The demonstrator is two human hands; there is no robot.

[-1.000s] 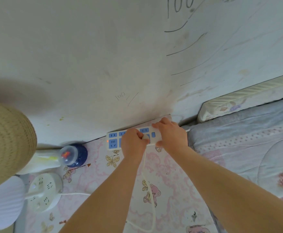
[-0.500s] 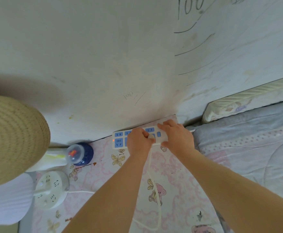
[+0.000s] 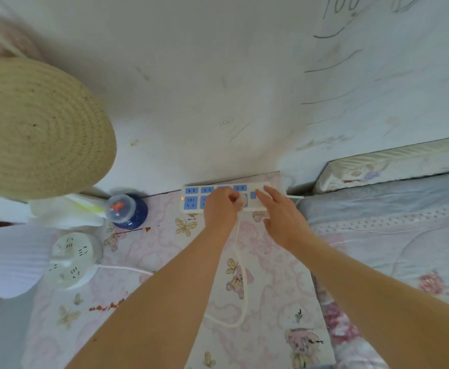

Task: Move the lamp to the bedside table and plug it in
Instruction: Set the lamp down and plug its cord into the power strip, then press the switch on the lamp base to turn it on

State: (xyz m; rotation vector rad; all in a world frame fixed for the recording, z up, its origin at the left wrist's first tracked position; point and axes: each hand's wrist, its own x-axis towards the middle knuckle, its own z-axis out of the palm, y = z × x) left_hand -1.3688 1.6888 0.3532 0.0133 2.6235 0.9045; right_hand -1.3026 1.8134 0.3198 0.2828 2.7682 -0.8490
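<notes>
A white power strip [image 3: 191, 201] with blue sockets lies on the bedside table [image 3: 154, 249] against the wall, its red light on. My left hand [image 3: 220, 206] is closed on the lamp's white plug [image 3: 242, 200] at a socket in the strip's middle. My right hand [image 3: 282, 217] rests on the strip's right end with its fingers spread. The white cord [image 3: 240, 291] loops down the table from the plug. The lamp stands at the table's left: a round white base [image 3: 71, 259] with socket holes and a pleated white shade [image 3: 7, 259].
A woven straw hat [image 3: 36, 126] hangs over the left side. A blue bottle [image 3: 130, 213] with a clear cap and a folded white cloth [image 3: 66, 214] sit by the wall. The bed [image 3: 391, 235] with a quilt adjoins the table on the right.
My right hand has loosened from gripping the strip's end and now lies on it with fingers spread. My left hand stays closed on the plug. The view has shifted right.
</notes>
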